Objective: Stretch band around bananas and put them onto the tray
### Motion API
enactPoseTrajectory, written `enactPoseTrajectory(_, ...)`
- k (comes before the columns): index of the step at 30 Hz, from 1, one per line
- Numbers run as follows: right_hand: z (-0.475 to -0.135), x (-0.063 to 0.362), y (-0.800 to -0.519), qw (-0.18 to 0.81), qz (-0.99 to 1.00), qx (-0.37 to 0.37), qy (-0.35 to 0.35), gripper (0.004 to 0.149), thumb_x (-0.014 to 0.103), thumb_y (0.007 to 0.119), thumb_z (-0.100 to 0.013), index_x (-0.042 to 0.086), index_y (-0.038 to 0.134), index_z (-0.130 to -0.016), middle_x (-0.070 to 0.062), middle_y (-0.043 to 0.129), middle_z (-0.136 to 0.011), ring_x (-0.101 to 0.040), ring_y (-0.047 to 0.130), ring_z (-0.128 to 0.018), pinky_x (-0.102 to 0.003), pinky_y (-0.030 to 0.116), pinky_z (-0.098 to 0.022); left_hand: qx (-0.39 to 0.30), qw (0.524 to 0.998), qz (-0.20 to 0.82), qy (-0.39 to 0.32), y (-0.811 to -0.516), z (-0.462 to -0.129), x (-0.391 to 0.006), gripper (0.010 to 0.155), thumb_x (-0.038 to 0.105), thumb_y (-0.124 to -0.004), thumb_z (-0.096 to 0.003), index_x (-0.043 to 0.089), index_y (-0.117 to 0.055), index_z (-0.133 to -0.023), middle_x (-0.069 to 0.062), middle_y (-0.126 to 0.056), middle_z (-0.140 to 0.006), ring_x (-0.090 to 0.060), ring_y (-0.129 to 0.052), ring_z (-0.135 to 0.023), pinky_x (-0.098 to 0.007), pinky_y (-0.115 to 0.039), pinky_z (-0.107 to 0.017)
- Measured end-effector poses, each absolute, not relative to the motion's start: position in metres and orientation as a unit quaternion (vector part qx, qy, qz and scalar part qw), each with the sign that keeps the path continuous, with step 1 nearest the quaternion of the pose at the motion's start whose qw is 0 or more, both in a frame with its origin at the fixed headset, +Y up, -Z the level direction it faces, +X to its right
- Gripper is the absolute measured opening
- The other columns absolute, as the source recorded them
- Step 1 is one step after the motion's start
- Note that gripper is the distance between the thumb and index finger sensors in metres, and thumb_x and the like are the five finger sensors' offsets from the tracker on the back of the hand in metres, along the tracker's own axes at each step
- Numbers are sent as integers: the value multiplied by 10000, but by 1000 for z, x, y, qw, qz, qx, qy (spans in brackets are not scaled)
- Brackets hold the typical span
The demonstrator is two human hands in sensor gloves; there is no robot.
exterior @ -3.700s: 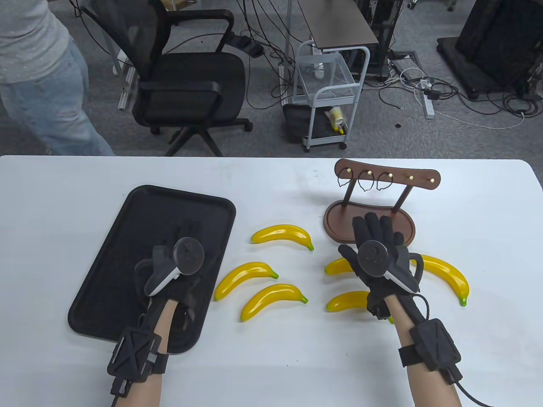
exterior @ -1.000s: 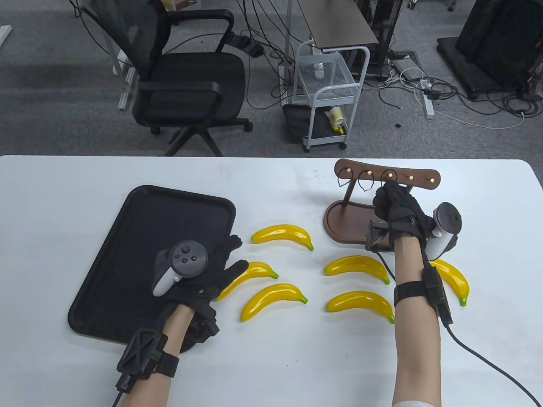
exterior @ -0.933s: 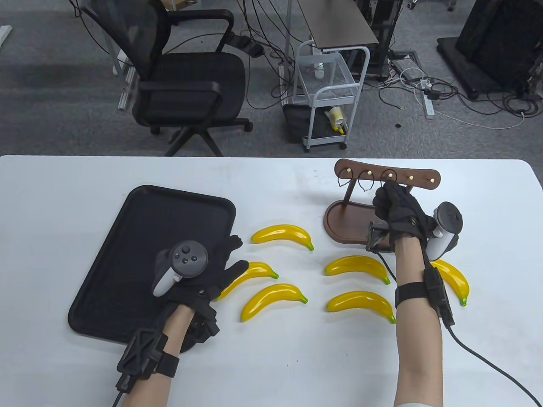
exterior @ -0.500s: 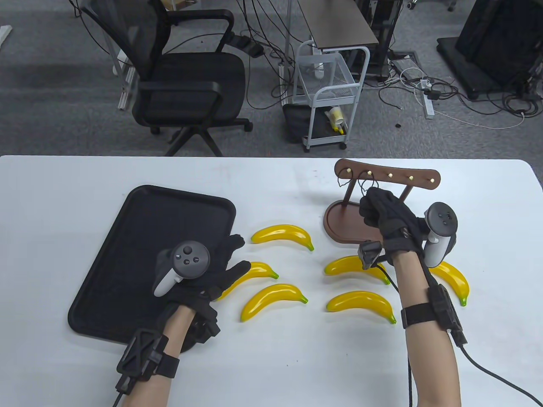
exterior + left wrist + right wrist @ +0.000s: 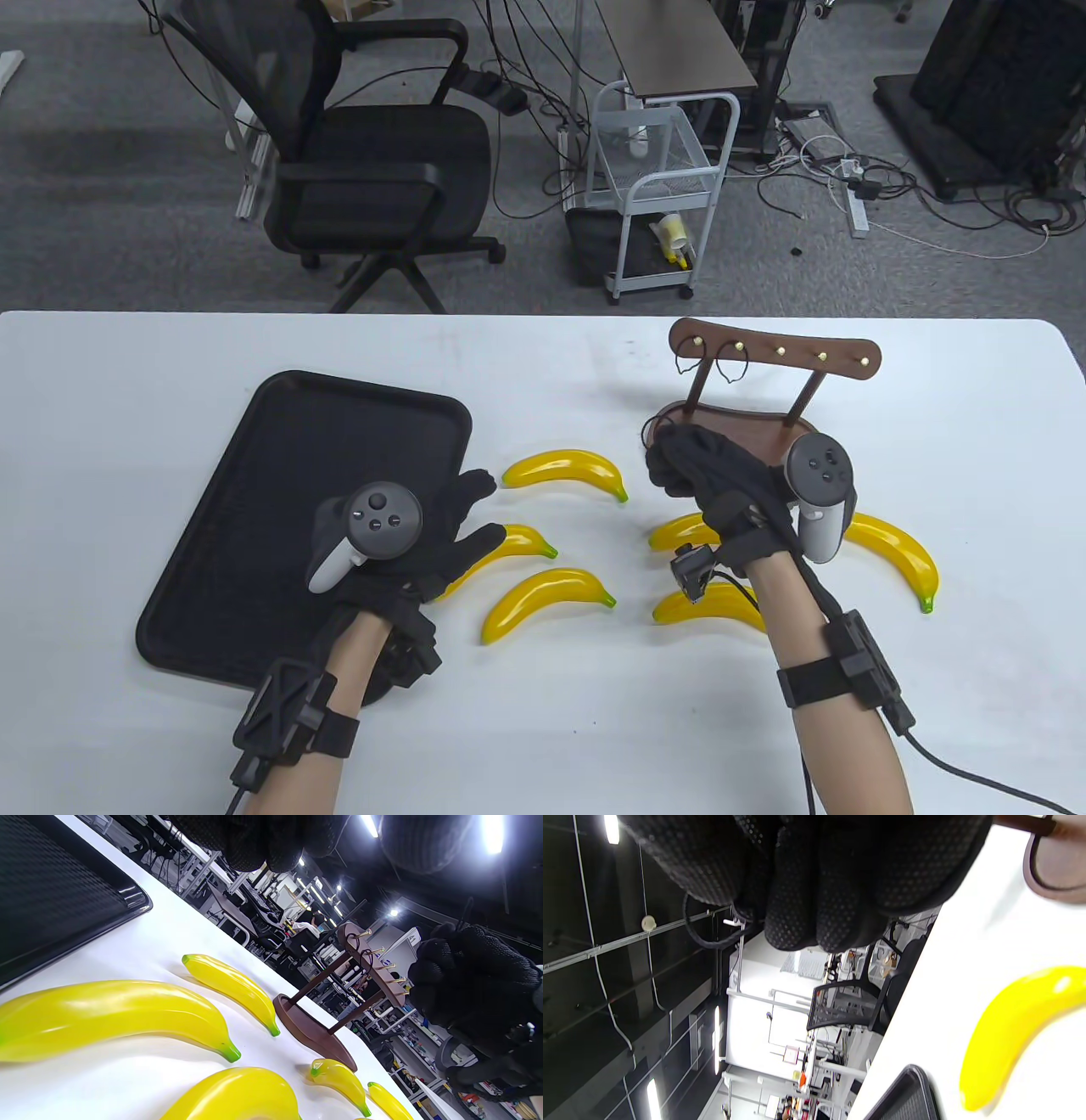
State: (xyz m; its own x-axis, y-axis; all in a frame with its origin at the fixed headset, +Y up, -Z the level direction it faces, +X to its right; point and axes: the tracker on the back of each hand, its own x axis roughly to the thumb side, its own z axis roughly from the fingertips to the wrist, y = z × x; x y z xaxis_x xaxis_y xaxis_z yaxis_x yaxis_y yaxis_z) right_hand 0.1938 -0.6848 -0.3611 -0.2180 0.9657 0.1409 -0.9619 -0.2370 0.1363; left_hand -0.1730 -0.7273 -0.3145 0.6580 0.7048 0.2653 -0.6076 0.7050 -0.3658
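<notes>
The white table point(image 5: 543, 722) carries a black tray point(image 5: 280, 441) at the left and a brown wooden rack point(image 5: 776, 355) at the right, with six yellow bananas point(image 5: 564, 469) lying loose between and below them, none on the tray. The left hand point(image 5: 424, 543) lies low over the tray's right edge, fingers straight and spread, its fingertips above one banana point(image 5: 509, 543). The right hand point(image 5: 704, 475) hovers in front of the rack's base, curled into a fist that pinches a thin black band point(image 5: 712, 938); the loop is barely visible in the table view. Two more bands point(image 5: 728, 367) hang on the rack's pegs. The right forearm covers parts of two bananas.
</notes>
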Motion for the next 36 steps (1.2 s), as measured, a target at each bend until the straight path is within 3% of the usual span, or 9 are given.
enactPoseTrajectory(8, -353, 164, -702, 592, 791, 138, 62, 380, 346, 737, -590, 106, 823, -872, -114, 939, -769, -329, 962, -625, -505, 800, -446, -126, 897, 372, -204, -727, -313, -167, 711, 607, -613, -579, 296, -367, -1170, 7, -409, -1290, -311, -490, -1207, -479, -418, -889)
enactPoseTrajectory(28, -335, 110, -713, 545, 784, 248, 165, 381, 330, 723, -595, 97, 809, -883, -131, 925, -786, -348, 951, -639, -519, 790, -454, -120, 898, 361, -221, -728, -307, -155, 704, 616, -624, -571, 322, -374, -1160, 33, -421, -1286, -290, -498, -1209, -469, -421, -897)
enactPoseTrajectory(36, -331, 96, -723, 530, 784, 260, 190, 383, 329, 720, -595, 93, 807, -885, -134, 922, -787, -351, 949, -639, -521, 788, -455, -126, 896, 363, -224, -729, -306, -152, 720, 619, -643, -563, 321, -375, -1160, 34, -422, -1286, -290, -497, -1209, -469, -421, -896)
